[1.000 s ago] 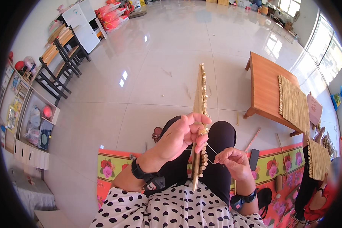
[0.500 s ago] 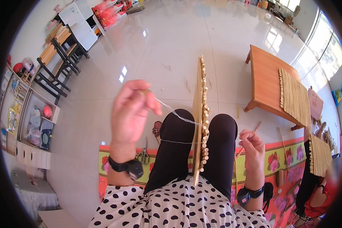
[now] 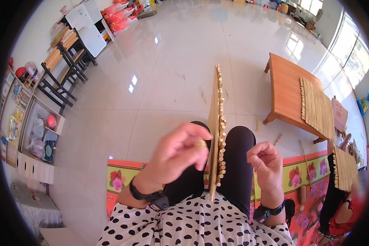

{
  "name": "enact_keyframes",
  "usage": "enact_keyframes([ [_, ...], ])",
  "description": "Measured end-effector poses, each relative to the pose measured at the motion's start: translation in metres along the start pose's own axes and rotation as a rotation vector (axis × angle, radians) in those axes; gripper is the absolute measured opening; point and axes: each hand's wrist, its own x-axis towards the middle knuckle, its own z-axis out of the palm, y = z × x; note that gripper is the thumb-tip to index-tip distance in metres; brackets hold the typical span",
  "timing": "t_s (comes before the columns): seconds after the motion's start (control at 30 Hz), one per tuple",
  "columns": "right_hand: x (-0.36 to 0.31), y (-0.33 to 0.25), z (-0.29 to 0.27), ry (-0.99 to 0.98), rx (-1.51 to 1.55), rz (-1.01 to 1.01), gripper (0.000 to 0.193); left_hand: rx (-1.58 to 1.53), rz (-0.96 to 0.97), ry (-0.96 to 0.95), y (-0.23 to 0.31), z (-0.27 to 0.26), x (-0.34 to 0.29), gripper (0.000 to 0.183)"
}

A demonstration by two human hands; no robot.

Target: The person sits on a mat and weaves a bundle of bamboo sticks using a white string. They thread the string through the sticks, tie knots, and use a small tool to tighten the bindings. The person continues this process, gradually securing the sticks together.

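A mat of straw-coloured stalks (image 3: 215, 135) stands on edge between my knees, its round cut ends in a column toward the right. My left hand (image 3: 180, 153) is beside the mat's left face, fingers curled and somewhat blurred by motion. A gold-coloured band (image 3: 201, 144) circles one of its fingers. What its fingertips hold, if anything, I cannot make out. Over to the right of the mat, near my right knee, my right hand (image 3: 267, 166) is raised with fingers bent in and thumb close to the forefinger. Anything between those fingertips is too small to tell.
On the right, a low wooden table (image 3: 289, 88) carries another stalk mat (image 3: 317, 106). Beyond my right hand, a person in red (image 3: 350, 217) has a smaller stalk mat (image 3: 345, 168). A flowered cloth (image 3: 119, 178) spreads below me. Chairs (image 3: 65, 74) and shelves (image 3: 26, 123) line the left.
My left hand has come down and right to the mat from a raised spot at left. The white thread stretched from it to the mat no longer shows. My right hand shifted slightly left.
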Motion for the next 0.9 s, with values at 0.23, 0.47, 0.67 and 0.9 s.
enact_keyframes([
  [0.23, 0.011, -0.006, 0.036, -0.171, 0.084, -0.029, 0.032, -0.103, -0.142, -0.101, -0.018, 0.025, 0.014, 0.044],
  [0.47, 0.015, 0.002, 0.038, -0.225, 0.084, -0.089, 0.025, -0.115, -0.148, -0.074, -0.022, 0.027, 0.016, 0.047],
  [0.67, 0.014, 0.005, 0.041, -0.157, -0.012, -0.157, 0.020, -0.076, -0.146, -0.052, -0.025, 0.028, 0.014, 0.047],
  [0.9, 0.015, 0.003, 0.039, -0.072, -0.392, -0.300, 0.006, 0.032, -0.137, -0.122, -0.025, 0.024, 0.015, 0.046],
])
